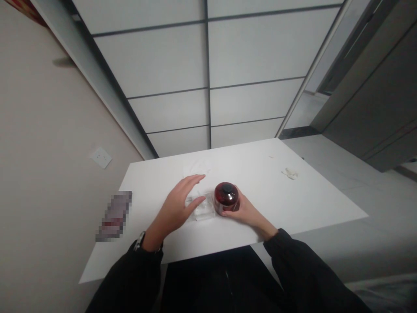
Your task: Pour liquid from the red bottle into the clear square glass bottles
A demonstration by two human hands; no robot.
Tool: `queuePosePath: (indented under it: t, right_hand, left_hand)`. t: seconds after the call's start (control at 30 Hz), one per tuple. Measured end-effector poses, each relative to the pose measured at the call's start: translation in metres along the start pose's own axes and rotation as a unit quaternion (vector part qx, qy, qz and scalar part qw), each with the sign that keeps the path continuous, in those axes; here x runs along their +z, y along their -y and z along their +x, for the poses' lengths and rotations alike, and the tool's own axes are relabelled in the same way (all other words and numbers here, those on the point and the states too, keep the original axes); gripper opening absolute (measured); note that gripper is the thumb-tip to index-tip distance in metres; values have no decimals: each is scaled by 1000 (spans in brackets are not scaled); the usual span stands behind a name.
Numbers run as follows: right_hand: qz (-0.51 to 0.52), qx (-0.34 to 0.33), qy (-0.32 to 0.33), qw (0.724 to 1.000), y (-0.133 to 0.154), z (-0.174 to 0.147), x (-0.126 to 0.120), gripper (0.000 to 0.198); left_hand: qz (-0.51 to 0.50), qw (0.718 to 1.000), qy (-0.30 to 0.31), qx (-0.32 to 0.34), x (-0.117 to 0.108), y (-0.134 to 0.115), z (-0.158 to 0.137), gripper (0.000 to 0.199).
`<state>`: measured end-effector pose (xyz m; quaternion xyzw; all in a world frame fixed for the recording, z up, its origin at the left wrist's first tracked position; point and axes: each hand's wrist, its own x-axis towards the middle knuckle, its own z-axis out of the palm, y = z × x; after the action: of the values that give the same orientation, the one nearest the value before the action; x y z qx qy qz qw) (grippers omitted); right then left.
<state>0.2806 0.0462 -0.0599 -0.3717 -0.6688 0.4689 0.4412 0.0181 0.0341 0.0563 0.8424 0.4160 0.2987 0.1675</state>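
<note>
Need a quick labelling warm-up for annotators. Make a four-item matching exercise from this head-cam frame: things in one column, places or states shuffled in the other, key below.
Things
1. Left hand
2. Dark red rounded object
3. Crumpled pale scrap
4. Socket

Places or states
A. On the wall at the left of the picture
B. Lying near the right edge of the white table
C. Thumb and fingers held apart
D. Gripped by the right hand

Pairs: 1-C, 2-D, 3-B, 4-A
</note>
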Motion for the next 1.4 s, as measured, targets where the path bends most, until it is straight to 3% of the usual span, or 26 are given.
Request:
queuePosePath:
  t: [0.17,0.37,0.5,0.77,0.87,1.07,1.17,1.23,1.3,1.4]
  right_hand:
    - [-3,1,1,1000,0,-1,-1,87]
    - [-13,-7,-1,1000,-2,2,-1,86]
    - [-10,-13,6,1000,0,3,-2,87]
    - [-8,-12,30,999,1,2,-2,86]
    - [-12,-7,31,999,1,2,-2,86]
    - [-16,-12,26,999,3,2,-3,95]
    - [-15,-15,31,999,5,2,-3,93]
    - [-16,-16,34,999,6,3,-3,90]
    - [-16,-15,34,999,6,3,-3,86]
    - [-17,-13,34,999,5,3,-3,84]
  left_hand:
    - [6,979,165,123,-5,-36,64,33]
    - [41,962,239,127,-6,-41,90,21]
    - [83,964,237,88,-4,-46,91,13]
    - [133,965,224,34,13,-56,88,25]
    - [135,961,241,35,5,-53,86,22]
    - [145,965,214,35,-15,-41,86,20]
    - [110,964,226,82,-9,-44,90,34]
    - [120,959,235,102,0,-50,92,26]
    - [162,956,229,90,9,-57,93,16]
    - [208,956,199,48,14,-67,97,30]
